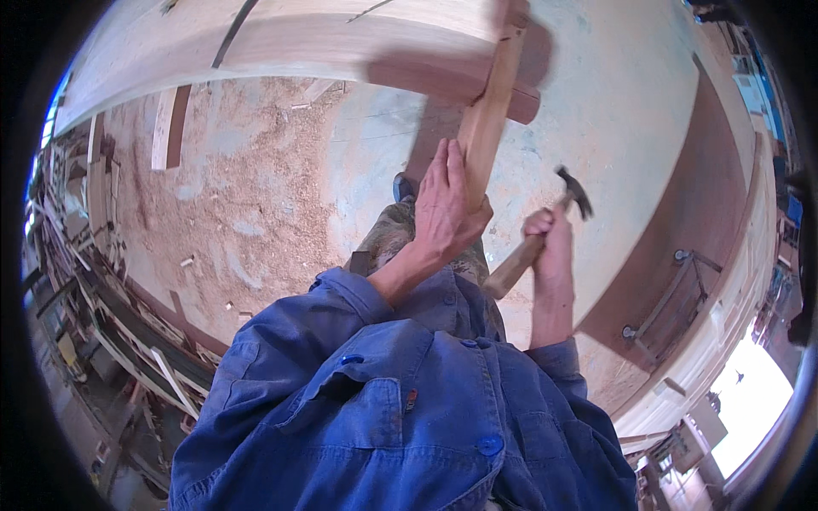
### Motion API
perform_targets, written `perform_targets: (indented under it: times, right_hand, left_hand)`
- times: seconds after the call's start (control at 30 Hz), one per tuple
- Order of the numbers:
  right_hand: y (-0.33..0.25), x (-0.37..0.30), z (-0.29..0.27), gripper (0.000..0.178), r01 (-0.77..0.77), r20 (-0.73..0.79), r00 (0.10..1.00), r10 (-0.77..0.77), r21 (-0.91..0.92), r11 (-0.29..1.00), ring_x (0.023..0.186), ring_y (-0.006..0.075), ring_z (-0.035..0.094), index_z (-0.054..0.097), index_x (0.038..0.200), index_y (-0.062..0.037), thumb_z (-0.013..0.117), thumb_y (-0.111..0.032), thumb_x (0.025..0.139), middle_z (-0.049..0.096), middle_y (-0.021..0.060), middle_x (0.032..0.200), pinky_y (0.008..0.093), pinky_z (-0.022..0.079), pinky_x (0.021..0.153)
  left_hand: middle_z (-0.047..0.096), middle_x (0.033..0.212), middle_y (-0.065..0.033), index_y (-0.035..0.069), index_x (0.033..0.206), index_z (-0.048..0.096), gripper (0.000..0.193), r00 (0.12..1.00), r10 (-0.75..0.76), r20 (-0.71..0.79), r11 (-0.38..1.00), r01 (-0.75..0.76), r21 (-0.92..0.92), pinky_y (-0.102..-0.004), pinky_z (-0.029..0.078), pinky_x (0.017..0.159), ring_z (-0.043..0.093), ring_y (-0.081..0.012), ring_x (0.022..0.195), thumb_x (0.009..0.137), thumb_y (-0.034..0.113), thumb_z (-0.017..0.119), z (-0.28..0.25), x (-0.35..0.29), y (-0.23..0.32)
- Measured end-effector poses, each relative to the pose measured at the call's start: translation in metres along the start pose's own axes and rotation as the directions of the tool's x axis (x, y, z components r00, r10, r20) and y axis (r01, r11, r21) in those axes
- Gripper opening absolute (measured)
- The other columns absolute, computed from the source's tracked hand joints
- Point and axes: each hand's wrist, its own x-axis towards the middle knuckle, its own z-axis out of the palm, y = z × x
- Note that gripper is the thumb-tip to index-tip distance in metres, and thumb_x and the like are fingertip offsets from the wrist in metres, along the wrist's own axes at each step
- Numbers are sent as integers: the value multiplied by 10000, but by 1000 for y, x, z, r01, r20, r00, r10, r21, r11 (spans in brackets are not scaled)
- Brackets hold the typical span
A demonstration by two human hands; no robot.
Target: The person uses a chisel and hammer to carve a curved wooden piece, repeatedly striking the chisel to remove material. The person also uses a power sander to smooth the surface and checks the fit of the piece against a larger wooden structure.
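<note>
My left hand (440, 204) is wrapped round the near end of a long, pale wooden beam (486, 128), fingers laid along its left side and thumb on the right. The beam runs away from me, slightly tilted to the right. Partway along, it meets a reddish-brown wooden crosspiece (426, 75); how they are joined does not show. In my right hand (552, 228), closed round the handle, is a claw hammer (513, 266). Its dark metal head stands above my fist, to the right of the beam and apart from it.
Sawdust and small offcuts lie on the floor (256, 179). A wide pale plank (281, 47) spans the far side, with a wood block (168, 128) near it. Timber scraps (128, 332) are heaped at left. A small wheeled metal frame (673, 298) stands at right.
</note>
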Motion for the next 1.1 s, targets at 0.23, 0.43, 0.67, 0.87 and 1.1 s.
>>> perform_targets:
  times: [0.23,0.43,0.67,0.87,1.1]
  right_hand:
    - [-31,-27,20,314,-289,231,886,402,-402,869,473,20,340,468,892,-96,518,-383,1009,355,-73,625,188,279,392]
    - [9,-35,35,307,-177,165,955,247,-352,919,472,36,349,452,831,-130,509,-367,1017,389,-70,623,205,312,413]
    - [-24,-32,21,287,-202,218,943,252,-227,953,472,17,344,466,882,-105,526,-355,1010,368,-80,619,187,300,400]
    - [-2,-61,43,324,-282,195,900,390,-421,862,425,24,339,493,896,-112,487,-412,1018,362,-77,603,207,310,357]
    - [-64,-62,17,339,-232,235,926,296,-266,936,416,29,326,516,921,-117,439,-427,1032,351,-79,590,195,312,348]
  left_hand:
    - [323,1448,-337,-64,1437,249,854,997,8,-71,1000,-9,-15,-486,317,1112,376,-461,1326,723,146,666,-2,1,-3]
    - [335,1443,-321,-54,1444,249,861,998,19,-64,1000,-19,7,-480,338,1101,385,-455,1321,729,159,679,-2,0,-1]
    - [341,1446,-318,-57,1441,258,860,999,2,-47,1000,-2,-5,-473,334,1102,392,-450,1319,716,155,670,-7,3,-1]
    - [339,1451,-294,-57,1454,239,897,999,-4,-51,1000,3,-7,-460,361,1093,398,-442,1315,718,155,706,-5,3,-4]
    - [346,1458,-279,-40,1461,261,880,1000,-16,-16,999,16,29,-448,356,1101,407,-423,1316,721,148,699,-8,3,-3]
